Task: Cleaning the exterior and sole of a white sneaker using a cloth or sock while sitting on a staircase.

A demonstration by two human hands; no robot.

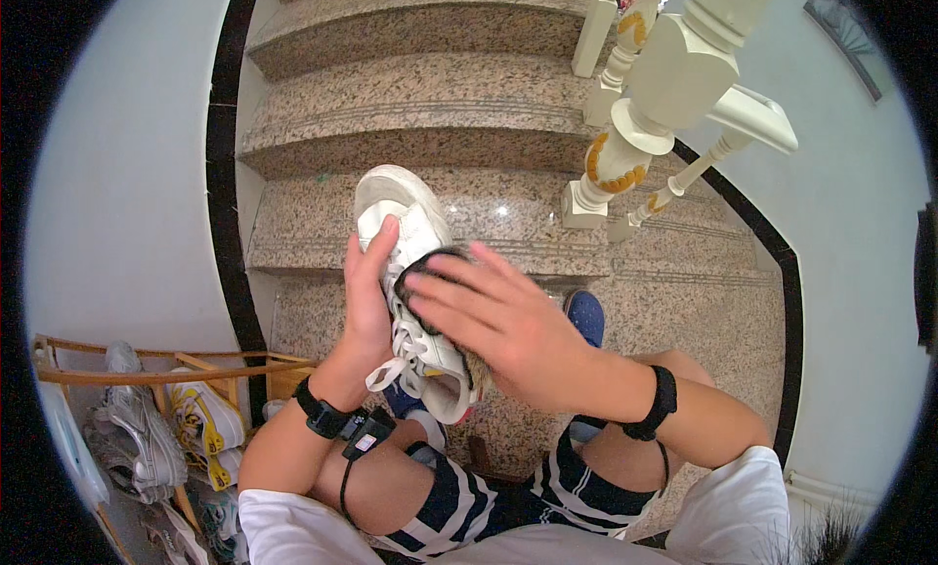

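A white lace-up sneaker [410,235] is held toe-up in front of me, its sole edge scuffed and its loose lace loop hanging near the heel. My left hand [370,294] grips it from the left, thumb over the toe area. Against the sneaker's right side, my right hand [498,323] presses a dark, round-edged item [412,272], mostly hidden under the blurred fingers; bristles or fuzz show beneath the palm, and I cannot tell exactly what it is.
Speckled stone steps [425,88] rise ahead, with a cream balustrade [623,132] at the right. A wooden shoe rack [183,376] holding several sneakers stands at lower left. Blue footwear [586,317] shows on my foot below my hands.
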